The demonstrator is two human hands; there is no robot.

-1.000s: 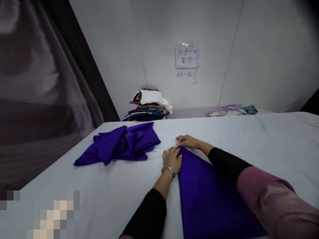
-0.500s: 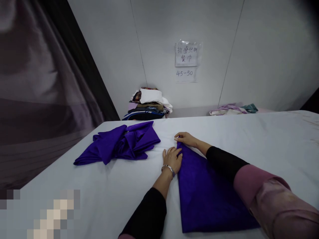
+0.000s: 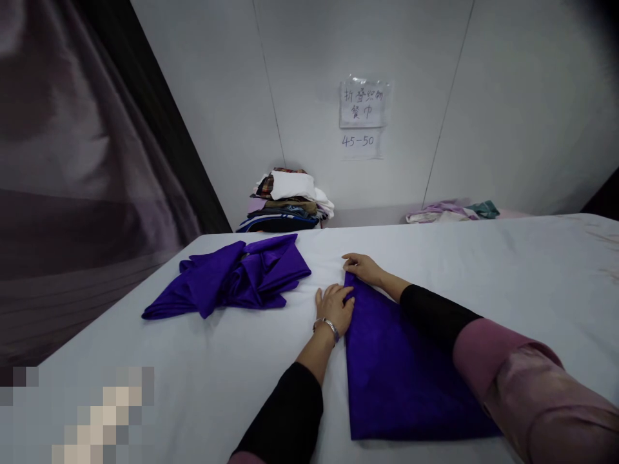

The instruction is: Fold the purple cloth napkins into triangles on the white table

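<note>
A purple cloth napkin (image 3: 401,374) lies on the white-covered table in front of me, its left edge running nearly straight toward me. At its far left corner my right hand (image 3: 363,268) has its thumb and fingers closed around the fabric; the fingertips partly hide that corner. My left hand (image 3: 335,308), with a silver bracelet, lies on the napkin's left edge just nearer to me, fingers spread and flat. My right forearm covers part of the napkin's right side. Another purple cloth heap (image 3: 232,277) lies crumpled to the left, apart from both hands.
The white table (image 3: 222,380) reaches back toward a grey wall. Behind its far edge stand a stack of folded clothes (image 3: 290,203) and a low pile of fabric (image 3: 449,211). Handwritten paper signs (image 3: 362,116) hang on the wall. A dark curtain (image 3: 87,161) hangs at the left.
The napkin's near edge has shifted slightly away from me. My right hand's fingertips have moved a little to the right; my left hand stays almost where it was.
</note>
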